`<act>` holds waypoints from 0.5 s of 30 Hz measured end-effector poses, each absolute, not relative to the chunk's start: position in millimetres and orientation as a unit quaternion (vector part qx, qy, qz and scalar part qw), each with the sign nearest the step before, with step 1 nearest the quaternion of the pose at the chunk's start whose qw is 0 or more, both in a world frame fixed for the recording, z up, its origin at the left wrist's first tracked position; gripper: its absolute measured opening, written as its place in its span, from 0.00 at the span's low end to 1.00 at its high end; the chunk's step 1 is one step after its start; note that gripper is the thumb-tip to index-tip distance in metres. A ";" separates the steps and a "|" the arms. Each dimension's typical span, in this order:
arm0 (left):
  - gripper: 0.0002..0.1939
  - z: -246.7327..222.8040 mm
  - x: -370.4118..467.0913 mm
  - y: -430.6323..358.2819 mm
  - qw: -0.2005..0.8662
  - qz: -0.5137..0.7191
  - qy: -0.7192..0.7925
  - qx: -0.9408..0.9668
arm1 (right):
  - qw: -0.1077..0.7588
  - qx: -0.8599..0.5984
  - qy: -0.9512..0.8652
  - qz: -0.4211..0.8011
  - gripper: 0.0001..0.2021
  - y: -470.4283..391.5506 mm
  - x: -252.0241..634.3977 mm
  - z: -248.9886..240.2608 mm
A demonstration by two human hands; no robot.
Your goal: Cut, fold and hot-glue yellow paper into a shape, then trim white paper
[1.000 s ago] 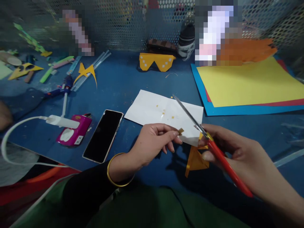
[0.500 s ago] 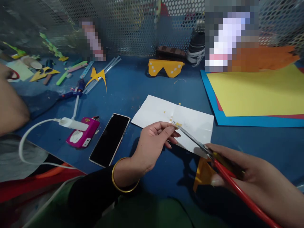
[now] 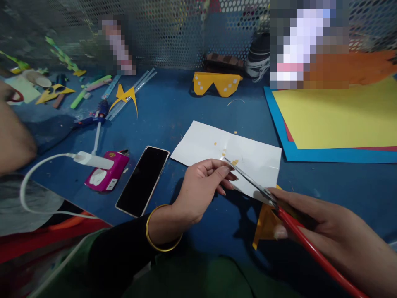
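My right hand [image 3: 338, 231] grips scissors [image 3: 251, 180] with long metal blades and red handles, nearly closed. Their tips reach the fingertips of my left hand [image 3: 201, 186], whose thumb and fingers are pinched together. What lies in that pinch is too small to make out. Under both sits a creased white sheet [image 3: 198, 138] with several tiny yellow paper bits [image 3: 235, 162] on it. A yellow-orange paper piece [image 3: 263, 227] lies below the scissors, partly hidden by my right hand.
A phone [image 3: 144, 180] and a magenta socket box [image 3: 108, 171] with a white plug lie left. Behind are a yellow paper mask [image 3: 217, 84], a glue gun [image 3: 101, 111] and clear sticks [image 3: 144, 85]. Coloured sheets [image 3: 335, 120] lie right. Part of another person [image 3: 14, 132] shows at left.
The whole view has shifted slightly. Both hands keep nearly the same pose, with the scissor tips still at my left fingertips.
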State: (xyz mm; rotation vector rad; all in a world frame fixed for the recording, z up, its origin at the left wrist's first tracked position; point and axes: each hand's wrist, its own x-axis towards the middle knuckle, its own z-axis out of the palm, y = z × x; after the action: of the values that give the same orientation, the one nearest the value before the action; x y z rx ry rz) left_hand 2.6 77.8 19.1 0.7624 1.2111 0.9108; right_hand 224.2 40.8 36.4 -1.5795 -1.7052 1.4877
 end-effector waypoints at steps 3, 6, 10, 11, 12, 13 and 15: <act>0.05 18.9 2.8 78.3 0.665 0.403 0.536 0.329 | 0.193 -0.566 -0.610 0.520 0.20 40.6 224.2 36.6; 0.06 18.8 3.0 78.5 0.667 0.403 0.536 0.324 | 0.191 -0.570 -0.616 0.510 0.19 40.6 224.8 37.5; 0.06 18.8 2.9 78.6 0.669 0.398 0.538 0.323 | 0.189 -0.568 -0.622 0.505 0.19 41.8 224.5 38.2; 0.06 18.7 2.8 78.7 0.669 0.397 0.539 0.323 | 0.187 -0.568 -0.623 0.505 0.19 42.5 223.9 38.3; 0.06 18.7 2.8 78.7 0.669 0.396 0.539 0.323 | 0.183 -0.567 -0.625 0.504 0.19 43.1 223.3 38.3; 0.06 18.6 2.7 78.7 0.669 0.394 0.540 0.323 | 0.179 -0.567 -0.628 0.503 0.19 43.8 222.5 38.4; 0.06 18.4 2.8 78.7 0.669 0.392 0.543 0.323 | 0.172 -0.564 -0.632 0.503 0.19 44.9 221.3 38.9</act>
State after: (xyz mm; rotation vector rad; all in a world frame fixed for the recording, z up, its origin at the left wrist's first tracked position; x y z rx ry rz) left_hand 2.8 78.7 18.4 0.7276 1.2242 0.8829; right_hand 221.3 44.9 38.9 -1.6004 -1.7933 1.4284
